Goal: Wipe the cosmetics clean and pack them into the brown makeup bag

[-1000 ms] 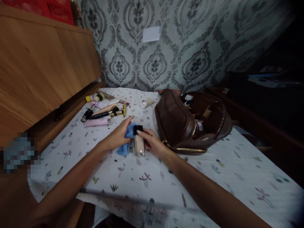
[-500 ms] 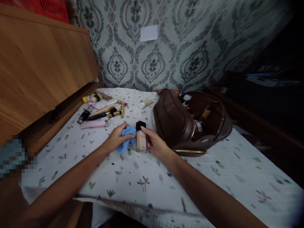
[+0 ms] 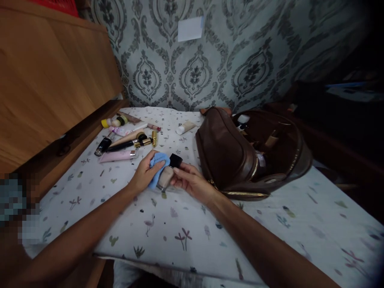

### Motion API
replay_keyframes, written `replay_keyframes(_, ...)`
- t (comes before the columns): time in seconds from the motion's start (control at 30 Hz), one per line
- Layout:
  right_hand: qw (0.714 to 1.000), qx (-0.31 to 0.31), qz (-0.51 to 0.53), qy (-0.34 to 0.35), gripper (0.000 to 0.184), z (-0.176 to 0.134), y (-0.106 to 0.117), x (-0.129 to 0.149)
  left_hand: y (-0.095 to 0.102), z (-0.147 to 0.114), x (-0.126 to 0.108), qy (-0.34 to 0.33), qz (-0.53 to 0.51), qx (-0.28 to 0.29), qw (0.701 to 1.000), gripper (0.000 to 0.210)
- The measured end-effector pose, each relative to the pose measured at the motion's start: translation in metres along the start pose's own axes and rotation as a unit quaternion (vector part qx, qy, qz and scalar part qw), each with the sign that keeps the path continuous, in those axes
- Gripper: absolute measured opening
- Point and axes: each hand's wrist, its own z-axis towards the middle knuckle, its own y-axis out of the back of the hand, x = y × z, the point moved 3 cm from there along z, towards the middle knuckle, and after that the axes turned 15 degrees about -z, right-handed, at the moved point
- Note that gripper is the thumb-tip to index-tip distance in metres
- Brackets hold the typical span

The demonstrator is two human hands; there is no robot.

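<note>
My left hand [image 3: 147, 172] is closed on a blue cloth [image 3: 158, 162], which presses against the left side of a foundation bottle [image 3: 165, 178]. The bottle is glass with beige liquid inside and a square black cap [image 3: 175, 160]. It tilts, with its cap leaning up and to the right. My right hand [image 3: 192, 180] grips the bottle's right side, thumb near the neck; its other fingers are partly hidden behind the bottle. Both hands are just above the patterned tablecloth [image 3: 150, 240], left of a brown leather bag [image 3: 223, 150].
The bag gapes open with several items inside. A white tube [image 3: 185, 127] lies behind my hands. Back left are several cosmetics, among them a pink tube [image 3: 118, 155], a gold lipstick [image 3: 154, 139] and a dark bottle [image 3: 103, 146]. A wooden cabinet [image 3: 60, 68] borders the left side.
The foundation bottle has gone from upright to tilted, and the blue cloth has come onto its side. My right hand's grip has shifted lower. The view has moved slightly.
</note>
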Motion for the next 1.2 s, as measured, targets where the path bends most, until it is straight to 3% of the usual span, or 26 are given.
replay_keyframes(0.13, 0.999, 0.020, -0.037, 0.013, 0.046, 0.001, 0.000, 0.000, -0.003, -0.001, 0.001, 0.017, -0.041, -0.016, 0.999, 0.023)
replay_keyframes(0.43, 0.996, -0.055, -0.061, 0.023, 0.047, 0.000, 0.000, -0.001, -0.007, -0.004, 0.000, 0.010, -0.038, -0.023, 0.999, 0.027)
replay_keyframes(0.73, 0.997, 0.013, -0.071, 0.000, 0.046, -0.003, -0.006, -0.001, -0.005, -0.004, -0.012, -0.069, 0.038, -0.061, 0.995, 0.014)
replay_keyframes(0.97, 0.999, -0.025, -0.037, -0.008, 0.051, -0.002, -0.006, 0.001, -0.011, -0.007, -0.015, -0.136, 0.078, 0.019, 0.988, 0.012)
replay_keyframes(1.2, 0.991, -0.130, 0.022, 0.011, 0.055, 0.002, 0.004, 0.001, -0.014, -0.009, -0.020, -0.135, 0.064, 0.151, 0.977, 0.019)
